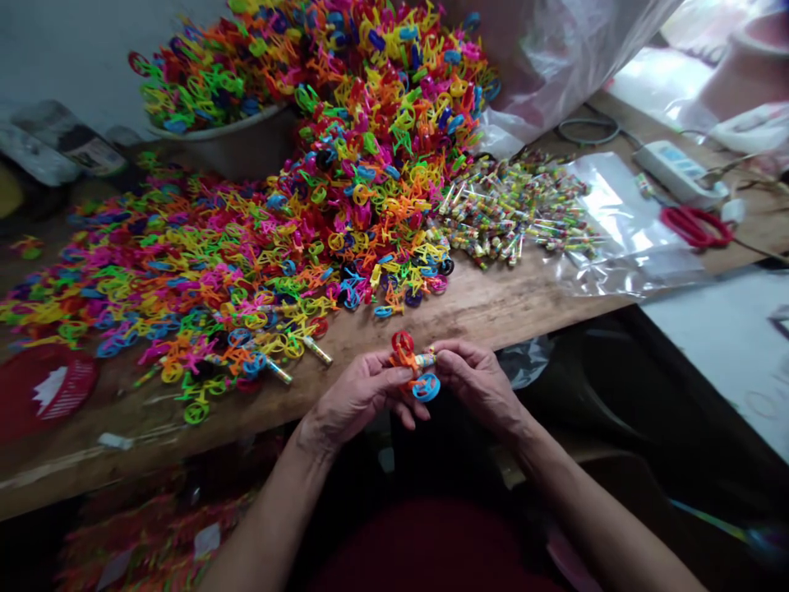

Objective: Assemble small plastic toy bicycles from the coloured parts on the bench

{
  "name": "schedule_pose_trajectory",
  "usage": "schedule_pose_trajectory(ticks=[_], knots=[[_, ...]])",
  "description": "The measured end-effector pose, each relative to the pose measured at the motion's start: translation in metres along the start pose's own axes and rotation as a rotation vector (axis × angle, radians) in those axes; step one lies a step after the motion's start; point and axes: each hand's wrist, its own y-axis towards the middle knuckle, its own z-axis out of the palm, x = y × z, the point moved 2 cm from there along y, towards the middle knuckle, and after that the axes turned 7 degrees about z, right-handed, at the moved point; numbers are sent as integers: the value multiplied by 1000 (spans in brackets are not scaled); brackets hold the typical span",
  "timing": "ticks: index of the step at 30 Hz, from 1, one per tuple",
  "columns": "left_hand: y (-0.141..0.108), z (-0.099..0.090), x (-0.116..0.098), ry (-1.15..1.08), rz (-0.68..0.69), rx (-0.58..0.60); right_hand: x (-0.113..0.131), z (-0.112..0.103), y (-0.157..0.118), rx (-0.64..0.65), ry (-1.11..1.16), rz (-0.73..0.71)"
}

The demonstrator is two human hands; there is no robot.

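In front of the table's edge, my left hand (363,390) is closed on a small plastic toy bicycle (404,355) with an orange frame, a red wheel and a blue wheel. My right hand (477,378) pinches the end of a short printed tube (425,360), which lies against the orange frame between the two wheels. Whether the tube is fixed to the frame I cannot tell. Beyond my hands spreads a big heap of colourful toy bicycles (246,247). To its right lies a pile of similar printed tubes (511,210).
A full tub (228,144) stands behind the heap. At right are a clear plastic bag (622,222), red-handled scissors (696,226) and a white power strip (678,173). A red basket-like object (62,386) sits at left on the wooden table (523,300).
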Motion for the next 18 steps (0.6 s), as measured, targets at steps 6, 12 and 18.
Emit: schedule_pose_trajectory(ticks=[6,12,18], knots=[[2,4,4,-59,-14,-2,3,-8,0,-70,-179,-96],[4,-1,10,-6,-17,-64,10,-6,3,63,-202,-25],[4,0,12,-25,-12,-23,5,-1,0,15,-76,-30]])
